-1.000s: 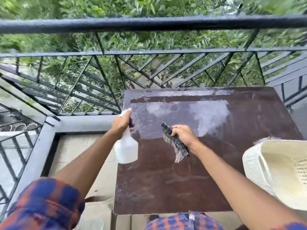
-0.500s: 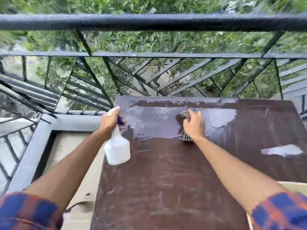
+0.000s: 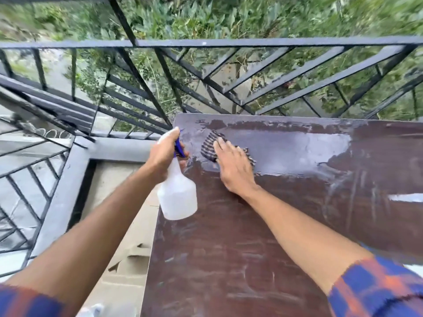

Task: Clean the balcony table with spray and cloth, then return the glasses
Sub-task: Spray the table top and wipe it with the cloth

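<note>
The brown balcony table (image 3: pixel 263 248) fills the lower right, its far half wet and shiny. My right hand (image 3: pixel 233 165) lies flat on a dark checked cloth (image 3: pixel 209 145), pressing it onto the table near the far left corner. My left hand (image 3: pixel 164 154) grips the neck of a white spray bottle (image 3: pixel 177 195) with a blue trigger, held in the air just off the table's left edge. No glasses are in view.
A black metal railing (image 3: pixel 229 42) runs close behind the table and along the left side. A grey concrete ledge (image 3: pixel 66 195) borders the tiled floor (image 3: pixel 123 248) left of the table. Green plants lie beyond the railing.
My right hand set the cloth down on the wet far part of the table and slid it left toward the corner. The view tipped further down and the white basket left the frame.
</note>
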{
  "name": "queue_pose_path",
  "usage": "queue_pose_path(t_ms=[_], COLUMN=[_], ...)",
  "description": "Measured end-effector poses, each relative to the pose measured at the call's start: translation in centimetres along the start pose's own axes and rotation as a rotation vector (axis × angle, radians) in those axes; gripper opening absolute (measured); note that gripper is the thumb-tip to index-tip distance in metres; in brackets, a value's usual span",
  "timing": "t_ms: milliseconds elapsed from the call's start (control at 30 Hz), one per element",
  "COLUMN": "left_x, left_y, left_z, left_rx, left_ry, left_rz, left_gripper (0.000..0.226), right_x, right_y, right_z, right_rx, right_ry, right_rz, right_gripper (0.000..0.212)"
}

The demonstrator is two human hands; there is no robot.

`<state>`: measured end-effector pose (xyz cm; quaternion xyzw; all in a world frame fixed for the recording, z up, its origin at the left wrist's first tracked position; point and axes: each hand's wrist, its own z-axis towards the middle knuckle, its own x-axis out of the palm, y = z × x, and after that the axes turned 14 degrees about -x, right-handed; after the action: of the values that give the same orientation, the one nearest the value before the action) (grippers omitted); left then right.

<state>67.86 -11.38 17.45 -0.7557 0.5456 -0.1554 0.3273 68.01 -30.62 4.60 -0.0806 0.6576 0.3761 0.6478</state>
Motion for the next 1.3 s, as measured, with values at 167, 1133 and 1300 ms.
queue_pose_path(t_ms=[167, 1133, 1300], left_x=[-1.9, -14.7, -14.5], left_y=[-0.5, 0.5, 0.9], left_z=[0.2, 4.5, 4.6], left_rx=[-0.045, -0.070, -0.087], left_ry=[0.090, 0.135, 0.151], left_rz=[0.031, -0.014, -0.039], left_gripper=[0.028, 0.029, 0.033], right_x=[-2.8, 2.7, 4.8], right_y=[-8.0, 6.9, 10.3], right_z=[-2.7, 17.6, 8.6], right_rx=[0.444, 0.314, -0.051], right_ry=[-0.141, 0.064, 0.123], right_rz=[-0.089, 0.016, -0.008], right_gripper=[0.055, 0.059, 0.059])
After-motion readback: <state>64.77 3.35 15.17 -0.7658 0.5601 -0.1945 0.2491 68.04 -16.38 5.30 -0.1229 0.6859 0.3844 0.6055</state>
